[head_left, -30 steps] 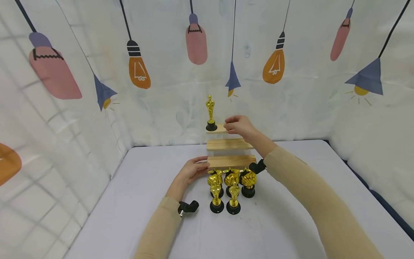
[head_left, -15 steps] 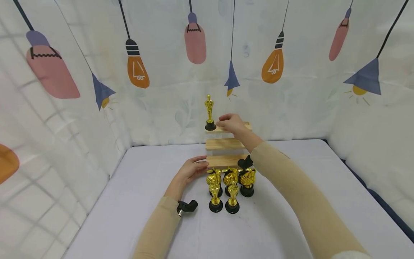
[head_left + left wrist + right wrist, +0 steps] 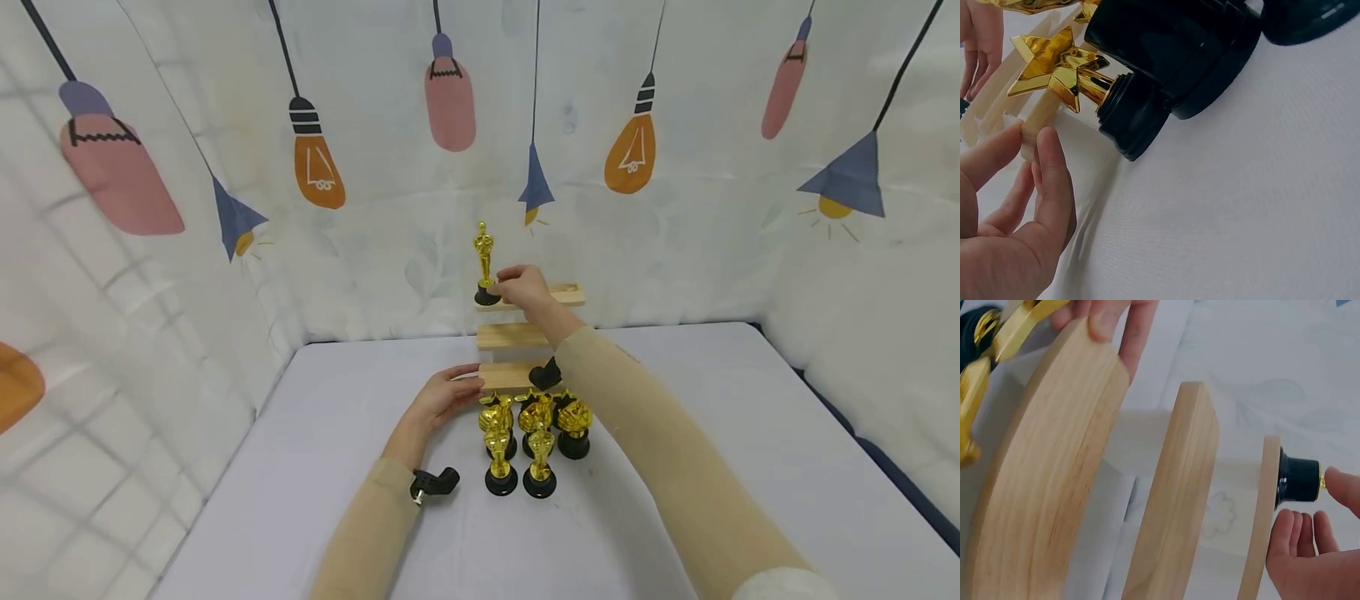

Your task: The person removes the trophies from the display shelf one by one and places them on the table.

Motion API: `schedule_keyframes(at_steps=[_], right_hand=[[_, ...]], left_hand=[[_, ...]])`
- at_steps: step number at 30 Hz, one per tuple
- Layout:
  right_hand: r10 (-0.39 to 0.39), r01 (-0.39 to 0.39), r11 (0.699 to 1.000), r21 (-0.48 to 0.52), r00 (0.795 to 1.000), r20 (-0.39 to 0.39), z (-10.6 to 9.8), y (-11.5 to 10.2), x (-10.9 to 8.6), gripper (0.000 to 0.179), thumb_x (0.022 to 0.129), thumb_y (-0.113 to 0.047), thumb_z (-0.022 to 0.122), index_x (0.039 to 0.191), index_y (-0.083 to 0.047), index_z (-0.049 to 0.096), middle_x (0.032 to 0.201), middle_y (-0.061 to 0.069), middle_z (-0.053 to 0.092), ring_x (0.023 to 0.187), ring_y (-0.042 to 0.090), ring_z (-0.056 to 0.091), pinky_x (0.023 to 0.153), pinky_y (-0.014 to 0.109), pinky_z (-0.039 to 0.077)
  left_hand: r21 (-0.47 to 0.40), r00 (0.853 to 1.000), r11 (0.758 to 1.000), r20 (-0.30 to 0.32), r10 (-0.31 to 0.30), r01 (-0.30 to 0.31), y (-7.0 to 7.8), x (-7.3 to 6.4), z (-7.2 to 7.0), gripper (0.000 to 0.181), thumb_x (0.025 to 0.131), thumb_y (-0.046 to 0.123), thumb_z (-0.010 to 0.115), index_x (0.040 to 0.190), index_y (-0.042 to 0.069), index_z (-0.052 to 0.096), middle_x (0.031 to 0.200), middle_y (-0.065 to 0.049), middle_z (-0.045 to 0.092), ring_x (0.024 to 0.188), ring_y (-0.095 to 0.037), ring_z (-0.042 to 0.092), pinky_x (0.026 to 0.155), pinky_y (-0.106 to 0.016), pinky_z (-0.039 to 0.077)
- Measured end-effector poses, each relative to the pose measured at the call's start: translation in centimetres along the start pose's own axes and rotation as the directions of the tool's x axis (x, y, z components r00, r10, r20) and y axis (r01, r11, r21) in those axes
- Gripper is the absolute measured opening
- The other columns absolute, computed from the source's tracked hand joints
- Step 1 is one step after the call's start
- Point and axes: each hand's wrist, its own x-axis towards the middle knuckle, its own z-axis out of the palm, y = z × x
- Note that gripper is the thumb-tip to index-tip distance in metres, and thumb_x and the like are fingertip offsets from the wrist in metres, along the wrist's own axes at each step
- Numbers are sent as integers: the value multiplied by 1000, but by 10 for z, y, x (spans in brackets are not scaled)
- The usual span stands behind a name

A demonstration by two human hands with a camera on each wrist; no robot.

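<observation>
A gold figure trophy (image 3: pixel 483 254) with a black base stands upright on the left end of the top board (image 3: pixel 567 293) of a three-tier wooden rack. My right hand (image 3: pixel 525 287) is beside it; the thumb touches the gold just above the base in the right wrist view, the other fingers loosely bent beside the base, apart from it. My left hand (image 3: pixel 446 396) pinches the left end of the bottom board (image 3: pixel 1047 456) between thumb and fingers. Several more gold trophies stand in front of the rack, including two figure trophies (image 3: pixel 540 454) and a star trophy (image 3: pixel 1054 65).
Between top and bottom is the middle board (image 3: pixel 510 336), with clear panels joining the tiers. The rack stands on a white-covered table (image 3: pixel 360 400). A white curtain printed with lamps (image 3: pixel 630 154) hangs behind and around.
My right hand has moved left along the top board to the trophy, and its thumb now reaches the base area. The left hand stays at the bottom board.
</observation>
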Motion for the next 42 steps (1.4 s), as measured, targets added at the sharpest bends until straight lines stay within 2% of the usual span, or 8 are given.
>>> schedule_keyframes(at_steps=[7, 17, 26, 35, 42], right_hand=[[39, -42, 998, -57, 998, -52, 8, 0, 2, 51, 93, -10, 77, 140, -1, 58, 138, 16, 56, 120, 37, 58, 105, 46, 47], [59, -65, 992, -110, 996, -63, 16, -1, 4, 45, 93, -9, 78, 135, -5, 62, 142, 15, 53, 134, 35, 48, 111, 48, 42], [52, -67, 983, -173, 994, -93, 17, 1, 9, 41, 92, -11, 79, 130, -3, 65, 133, 14, 59, 127, 34, 54, 109, 47, 45], [63, -78, 976, -203, 995, -80, 16, 1, 8, 43, 93, -16, 79, 132, -6, 64, 135, 13, 58, 129, 33, 53, 108, 47, 45], [40, -50, 969, -241, 998, -48, 12, -3, 3, 43, 93, -15, 79, 132, -4, 64, 136, 13, 57, 127, 33, 53, 107, 46, 45]], left_hand=[[-7, 1000, 1000, -10, -6, 6, 0, -2, 0, 50, 98, -3, 66, 145, -4, 51, 132, -25, 61, 101, -21, 69, 84, -29, 59], [-11, 1000, 1000, -16, -9, 8, 0, -3, 1, 50, 97, -3, 67, 145, -4, 52, 131, -24, 61, 99, -20, 70, 84, -28, 59], [-16, 1000, 1000, -24, -17, 17, 0, -2, 1, 51, 96, -3, 68, 145, -3, 53, 131, -24, 62, 100, -21, 69, 83, -29, 59], [-6, 1000, 1000, -19, 0, -1, 1, -3, 2, 50, 97, -3, 67, 145, -6, 51, 131, -25, 62, 99, -22, 70, 84, -30, 60], [-10, 1000, 1000, -29, -10, 10, 0, -2, 2, 50, 97, -3, 67, 144, -4, 53, 132, -25, 61, 101, -22, 69, 85, -29, 59]])
